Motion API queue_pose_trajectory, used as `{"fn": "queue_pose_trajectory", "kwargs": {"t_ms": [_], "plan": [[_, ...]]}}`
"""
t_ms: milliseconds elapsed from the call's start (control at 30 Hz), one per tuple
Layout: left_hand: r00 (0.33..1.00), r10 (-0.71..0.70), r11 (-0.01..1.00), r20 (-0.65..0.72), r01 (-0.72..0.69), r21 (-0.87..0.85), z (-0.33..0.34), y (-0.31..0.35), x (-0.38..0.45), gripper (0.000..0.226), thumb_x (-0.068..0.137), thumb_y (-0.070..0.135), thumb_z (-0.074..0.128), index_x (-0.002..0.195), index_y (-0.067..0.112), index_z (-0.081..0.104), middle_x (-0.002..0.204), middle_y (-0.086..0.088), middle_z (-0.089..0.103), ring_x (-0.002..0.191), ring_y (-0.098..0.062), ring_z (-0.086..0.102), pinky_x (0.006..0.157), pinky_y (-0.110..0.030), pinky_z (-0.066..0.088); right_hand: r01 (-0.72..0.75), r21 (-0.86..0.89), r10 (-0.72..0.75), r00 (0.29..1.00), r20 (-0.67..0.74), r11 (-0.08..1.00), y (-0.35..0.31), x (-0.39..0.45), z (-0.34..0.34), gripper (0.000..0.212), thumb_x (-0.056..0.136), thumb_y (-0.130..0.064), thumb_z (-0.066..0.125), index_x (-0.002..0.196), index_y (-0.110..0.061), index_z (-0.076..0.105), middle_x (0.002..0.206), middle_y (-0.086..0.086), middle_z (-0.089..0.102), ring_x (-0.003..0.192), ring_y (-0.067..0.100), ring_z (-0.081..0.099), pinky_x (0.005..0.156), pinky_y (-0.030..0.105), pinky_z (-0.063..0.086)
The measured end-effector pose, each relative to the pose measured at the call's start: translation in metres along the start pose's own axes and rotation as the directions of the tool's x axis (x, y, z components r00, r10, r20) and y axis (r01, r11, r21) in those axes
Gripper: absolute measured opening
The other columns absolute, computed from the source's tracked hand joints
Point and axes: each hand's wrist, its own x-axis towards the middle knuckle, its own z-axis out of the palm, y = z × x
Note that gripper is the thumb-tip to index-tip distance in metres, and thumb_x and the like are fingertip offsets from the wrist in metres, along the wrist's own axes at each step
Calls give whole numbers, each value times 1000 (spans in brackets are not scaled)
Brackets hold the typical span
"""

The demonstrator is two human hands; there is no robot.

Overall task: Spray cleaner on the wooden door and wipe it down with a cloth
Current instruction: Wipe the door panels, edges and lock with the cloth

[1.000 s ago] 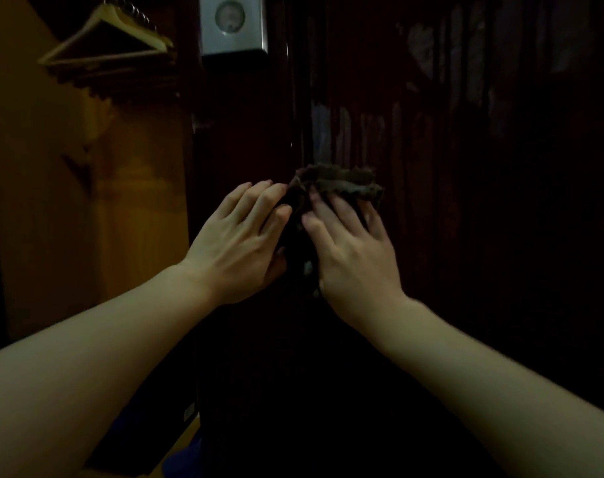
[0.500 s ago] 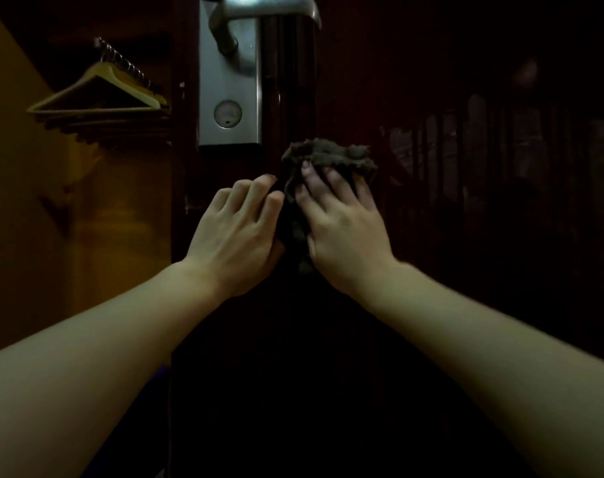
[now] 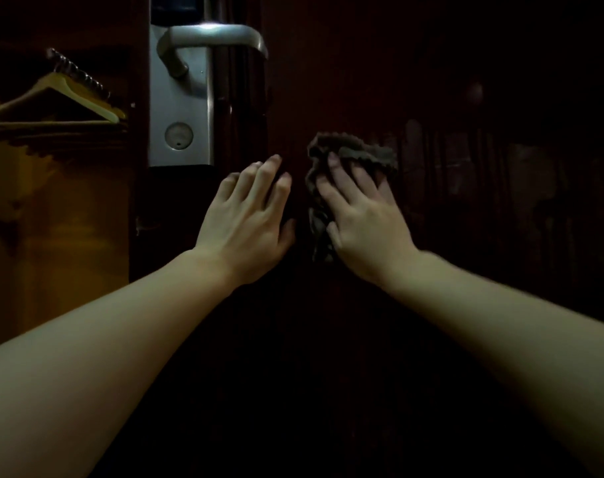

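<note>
- Step: wiping. R hand [image 3: 364,215], fingers straight, presses cloth [image 3: 349,157] flat on wooden door [image 3: 466,270].
- L hand [image 3: 250,215] just beside, fingers loosely spread on door, holds nothing.
- Lock plate [image 3: 180,98] up-left of L hand.
- Next, likely: steady pressure, sweep toward uncleaned panel.

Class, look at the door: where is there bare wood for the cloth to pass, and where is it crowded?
Bare wood lies right of the cloth and below both hands on the door. Crowded: the lock plate and handle sit just above the left hand, and only a narrow strip separates it from the right hand.
</note>
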Motion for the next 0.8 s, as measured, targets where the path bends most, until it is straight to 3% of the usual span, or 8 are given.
{"fn": "queue_pose_trajectory", "kwargs": {"t_ms": [200,400,500,633,733,800], "plan": [[996,-35,999,79,34,9,8,30,21,66,90,50,31,141,8,35,149,-19,28,137,-37,28,107,-53,28,126,7,-126,991,51,992,29,-66,14,66,81,-40,40,141,-15,48,156,9,33,138,32,34,111,59,28],[998,-57,997,10,57,53,6,36,43,53,90,43,36,127,6,41,129,-23,41,115,-39,38,93,-54,36,-78,82,83,995,-60,994,52,24,-4,54,90,-32,43,142,-15,44,159,9,25,145,34,22,114,59,16],[997,-69,997,18,69,37,9,49,53,56,88,40,41,131,5,39,133,-22,38,122,-38,36,99,-54,34,-49,45,55,990,-132,998,59,-5,6,54,88,-33,41,138,-14,47,155,10,33,140,34,32,111,60,23],[998,-50,999,32,49,23,8,69,69,60,85,40,43,135,6,37,140,-18,34,130,-36,32,106,-52,29,56,9,-55,994,-90,998,76,-57,14,52,88,-34,42,135,-13,52,153,11,38,138,33,36,111,60,25],[998,57,997,7,-57,49,4,84,95,59,85,38,49,133,4,41,140,-19,36,128,-35,34,103,-50,31,50,14,-48,993,-106,999,98,-28,3,49,92,-37,40,132,-12,55,150,11,43,137,35,38,111,61,26],[1000,18,999,10,-18,38,1,95,110,62,87,40,45,137,4,37,144,-18,32,131,-35,31,105,-48,28,-20,53,26,994,-110,998,110,3,-6,48,95,-37,38,136,-15,51,153,10,37,142,34,30,115,61,20]]}}
